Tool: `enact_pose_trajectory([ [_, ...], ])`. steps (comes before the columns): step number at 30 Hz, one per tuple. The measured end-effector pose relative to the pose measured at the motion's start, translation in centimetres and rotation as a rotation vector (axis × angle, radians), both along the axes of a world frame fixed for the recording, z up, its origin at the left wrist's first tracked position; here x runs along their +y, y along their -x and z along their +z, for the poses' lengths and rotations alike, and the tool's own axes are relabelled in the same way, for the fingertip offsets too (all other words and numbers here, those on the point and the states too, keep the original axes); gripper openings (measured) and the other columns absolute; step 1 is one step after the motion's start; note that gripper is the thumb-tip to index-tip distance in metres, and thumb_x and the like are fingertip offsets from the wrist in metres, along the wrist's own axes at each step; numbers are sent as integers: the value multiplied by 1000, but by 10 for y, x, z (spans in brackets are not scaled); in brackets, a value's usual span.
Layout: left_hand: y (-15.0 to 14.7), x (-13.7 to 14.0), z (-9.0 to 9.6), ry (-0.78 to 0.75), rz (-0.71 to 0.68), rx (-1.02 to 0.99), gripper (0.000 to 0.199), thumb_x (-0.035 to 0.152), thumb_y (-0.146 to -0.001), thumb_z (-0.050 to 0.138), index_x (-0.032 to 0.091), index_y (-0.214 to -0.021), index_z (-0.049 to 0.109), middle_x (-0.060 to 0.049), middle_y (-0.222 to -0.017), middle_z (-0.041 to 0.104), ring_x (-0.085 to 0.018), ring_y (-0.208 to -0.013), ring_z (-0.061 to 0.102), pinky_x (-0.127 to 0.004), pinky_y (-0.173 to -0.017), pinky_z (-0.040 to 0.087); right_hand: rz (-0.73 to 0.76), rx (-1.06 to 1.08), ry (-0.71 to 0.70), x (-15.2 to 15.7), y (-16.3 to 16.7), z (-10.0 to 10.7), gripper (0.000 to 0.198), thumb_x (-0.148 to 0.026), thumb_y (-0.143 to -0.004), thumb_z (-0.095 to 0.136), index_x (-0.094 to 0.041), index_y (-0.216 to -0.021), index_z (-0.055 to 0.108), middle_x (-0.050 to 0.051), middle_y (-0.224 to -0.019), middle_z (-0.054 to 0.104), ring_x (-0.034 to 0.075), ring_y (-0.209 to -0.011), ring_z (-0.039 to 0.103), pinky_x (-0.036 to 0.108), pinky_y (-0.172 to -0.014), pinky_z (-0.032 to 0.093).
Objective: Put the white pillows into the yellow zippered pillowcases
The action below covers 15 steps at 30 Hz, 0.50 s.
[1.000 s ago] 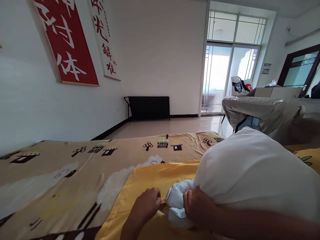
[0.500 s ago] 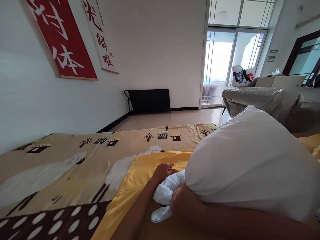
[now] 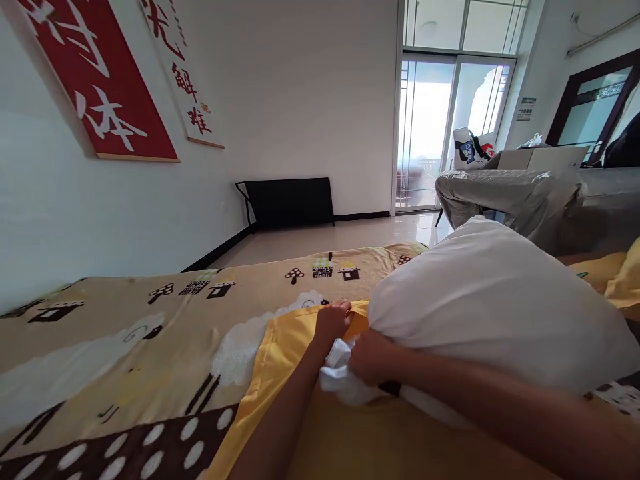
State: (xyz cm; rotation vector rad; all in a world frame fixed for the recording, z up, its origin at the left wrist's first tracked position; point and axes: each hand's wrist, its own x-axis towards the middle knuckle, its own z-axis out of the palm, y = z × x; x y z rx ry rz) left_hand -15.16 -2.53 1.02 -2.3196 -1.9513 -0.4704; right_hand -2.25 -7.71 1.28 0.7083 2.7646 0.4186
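Note:
A plump white pillow lies tilted at the right, its near corner bunched up. My right hand is closed in a fist around that bunched end, and folds of white fabric stick out past its fingers. Beneath spreads a yellow pillowcase, smooth and slightly shiny. Just beyond the right hand, my left hand grips the pillowcase's far edge, fingers curled over the cloth. The pillow's near underside is partly covered by my right forearm.
A beige blanket with sheep and mushroom patterns covers the bed. Beyond it, a black folded panel leans by the wall. A plastic-wrapped sofa stands at the right, with a cardboard box behind. More yellow cloth lies at the right edge.
My right hand has moved up and slightly right with the pillow's corner, closer to my left hand. My left hand has shifted slightly farther away. The pillow sits flatter, and the view has turned slightly right.

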Motion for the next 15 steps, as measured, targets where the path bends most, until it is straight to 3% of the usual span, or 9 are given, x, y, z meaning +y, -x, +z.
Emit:
enact_pose_trajectory([
  [4, 25, -16, 10, -33, 72, 56, 22, 18, -83, 42, 17, -93, 61, -11, -98, 65, -23, -95, 58, -31, -77, 39, -150, 22, 37, 39, 0, 19, 20, -21, -77, 54, -13, -90, 68, 14, -91, 70, 25, -86, 65, 38, -72, 49],
  [7, 40, -30, 16, -17, 135, 78, 22, 16, -81, 41, 15, -91, 60, -13, -95, 64, -25, -90, 60, -33, -73, 40, -206, 10, 46, 54, 8, 17, 22, -21, -78, 55, -12, -94, 67, 15, -96, 69, 25, -91, 65, 38, -75, 50],
  [12, 39, -39, 28, 17, 179, 18, 16, 21, -80, 45, 16, -84, 60, -10, -86, 66, -22, -81, 62, -28, -65, 39, -193, -1, 50, 44, 32, 6, 25, -21, -69, 67, -14, -93, 67, 13, -96, 69, 26, -94, 64, 39, -81, 49],
  [15, 28, -38, 41, 12, 139, -63, 18, 22, -80, 43, 17, -83, 60, -5, -81, 67, -16, -77, 61, -24, -65, 38, -138, 78, 14, 33, 34, 14, 15, -21, -72, 66, -16, -86, 67, 11, -94, 70, 25, -92, 64, 37, -82, 49],
])
